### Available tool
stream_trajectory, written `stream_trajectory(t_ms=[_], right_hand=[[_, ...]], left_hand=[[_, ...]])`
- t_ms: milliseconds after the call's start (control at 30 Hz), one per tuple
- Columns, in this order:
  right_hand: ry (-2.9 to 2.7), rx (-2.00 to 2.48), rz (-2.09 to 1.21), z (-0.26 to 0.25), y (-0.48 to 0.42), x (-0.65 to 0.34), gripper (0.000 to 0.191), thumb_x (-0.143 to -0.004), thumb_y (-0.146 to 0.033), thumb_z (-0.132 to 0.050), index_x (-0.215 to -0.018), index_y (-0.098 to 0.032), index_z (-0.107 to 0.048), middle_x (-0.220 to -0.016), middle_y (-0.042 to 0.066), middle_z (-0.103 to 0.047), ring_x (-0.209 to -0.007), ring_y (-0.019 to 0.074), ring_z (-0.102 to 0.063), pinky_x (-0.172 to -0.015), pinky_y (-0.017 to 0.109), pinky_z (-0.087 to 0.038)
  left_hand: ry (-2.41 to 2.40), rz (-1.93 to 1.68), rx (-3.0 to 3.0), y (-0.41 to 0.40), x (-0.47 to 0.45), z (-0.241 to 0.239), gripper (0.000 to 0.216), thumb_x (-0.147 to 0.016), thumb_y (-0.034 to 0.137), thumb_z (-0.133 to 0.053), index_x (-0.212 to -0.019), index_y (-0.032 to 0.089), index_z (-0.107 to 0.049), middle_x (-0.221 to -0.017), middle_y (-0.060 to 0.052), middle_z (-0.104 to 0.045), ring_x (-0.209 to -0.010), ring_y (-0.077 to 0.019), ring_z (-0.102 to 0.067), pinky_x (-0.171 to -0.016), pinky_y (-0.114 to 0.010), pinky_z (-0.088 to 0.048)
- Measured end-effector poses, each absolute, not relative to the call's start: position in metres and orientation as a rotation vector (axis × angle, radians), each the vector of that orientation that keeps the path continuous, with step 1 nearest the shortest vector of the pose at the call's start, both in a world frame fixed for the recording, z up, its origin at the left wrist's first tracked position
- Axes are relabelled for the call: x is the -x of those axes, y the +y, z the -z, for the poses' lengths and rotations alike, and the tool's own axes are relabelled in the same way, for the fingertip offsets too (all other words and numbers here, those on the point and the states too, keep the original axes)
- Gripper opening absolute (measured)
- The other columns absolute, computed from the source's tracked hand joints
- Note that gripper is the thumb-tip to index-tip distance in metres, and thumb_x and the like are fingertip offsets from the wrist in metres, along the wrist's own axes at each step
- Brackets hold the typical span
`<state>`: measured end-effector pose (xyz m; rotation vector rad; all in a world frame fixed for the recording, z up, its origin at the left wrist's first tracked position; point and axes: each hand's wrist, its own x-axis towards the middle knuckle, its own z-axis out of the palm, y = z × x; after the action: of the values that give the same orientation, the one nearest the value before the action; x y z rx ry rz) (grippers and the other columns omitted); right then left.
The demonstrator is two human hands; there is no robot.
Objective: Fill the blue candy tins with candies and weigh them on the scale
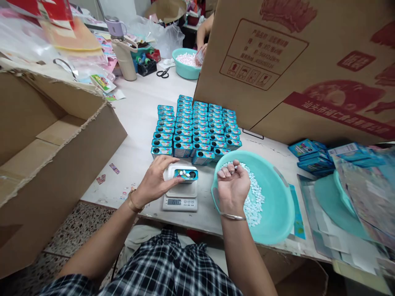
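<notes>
My left hand (157, 179) rests beside a small blue tin (186, 174) that lies on a white digital scale (180, 193); its fingers touch the tin's left end. A few white candies lie on the tin's top. My right hand (232, 183) is cupped palm up over the rim of a teal basin (274, 205), curled round several white candies. More white candies (254, 201) lie loose in the basin. Behind the scale stand rows of matching blue tins (194, 127).
A large open cardboard box (46, 144) stands at the left, and a tall printed carton (296, 65) at the right rear. Blue tins and packets (311, 154) and plastic sheets lie far right. Another person's hand (200, 53) works at a second teal bowl (185, 65); scissors (163, 73) lie nearby.
</notes>
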<state>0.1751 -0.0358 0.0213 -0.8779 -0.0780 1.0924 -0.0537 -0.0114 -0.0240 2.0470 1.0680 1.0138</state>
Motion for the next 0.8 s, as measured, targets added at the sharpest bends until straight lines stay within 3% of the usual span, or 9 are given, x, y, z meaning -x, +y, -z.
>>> stream_trajectory(t_ms=[200, 400, 600, 800], right_hand=[[-0.046, 0.923, -1.043, -0.017, -0.038, -0.175, 0.011, -0.085, -0.015, -0.043, -0.084, -0.018, -0.053, -0.062, -0.007, -0.039, -0.047, 0.0064, -0.036, -0.044, 0.019, -0.032], [-0.043, 0.968, -1.018, -0.016, -0.036, -0.164, 0.011, -0.085, -0.015, -0.046, -0.086, -0.018, -0.057, -0.071, -0.003, -0.048, -0.062, 0.0084, -0.05, -0.058, 0.021, -0.046], [-0.16, 0.999, -1.009, -0.012, -0.04, -0.184, 0.009, -0.079, -0.018, -0.056, -0.086, -0.017, -0.062, -0.073, -0.004, -0.049, -0.06, 0.0068, -0.047, -0.058, 0.02, -0.042], [-0.387, 1.354, -0.677, -0.001, -0.06, -0.241, 0.024, -0.069, -0.027, -0.07, -0.092, -0.02, -0.069, -0.093, -0.001, -0.063, -0.09, 0.0126, -0.058, -0.084, 0.027, -0.041]], left_hand=[[1.133, -1.075, -2.017, -0.015, 0.06, 0.022, 0.037, -0.085, 0.035, -0.067, -0.118, 0.02, -0.06, -0.11, -0.008, -0.061, -0.107, -0.0216, -0.056, -0.096, -0.038, -0.045], [1.149, -1.086, -2.026, -0.018, 0.06, 0.024, 0.028, -0.088, 0.031, -0.065, -0.114, 0.02, -0.064, -0.103, -0.007, -0.062, -0.102, -0.0204, -0.056, -0.092, -0.037, -0.046], [1.159, -1.072, -2.226, -0.016, 0.057, 0.026, 0.022, -0.09, 0.027, -0.061, -0.111, 0.019, -0.065, -0.1, -0.006, -0.064, -0.097, -0.0205, -0.056, -0.09, -0.039, -0.043], [1.113, -0.842, -2.462, -0.009, 0.047, 0.023, 0.016, -0.093, 0.024, -0.055, -0.098, 0.019, -0.068, -0.091, -0.005, -0.065, -0.094, -0.0217, -0.054, -0.092, -0.043, -0.038]])
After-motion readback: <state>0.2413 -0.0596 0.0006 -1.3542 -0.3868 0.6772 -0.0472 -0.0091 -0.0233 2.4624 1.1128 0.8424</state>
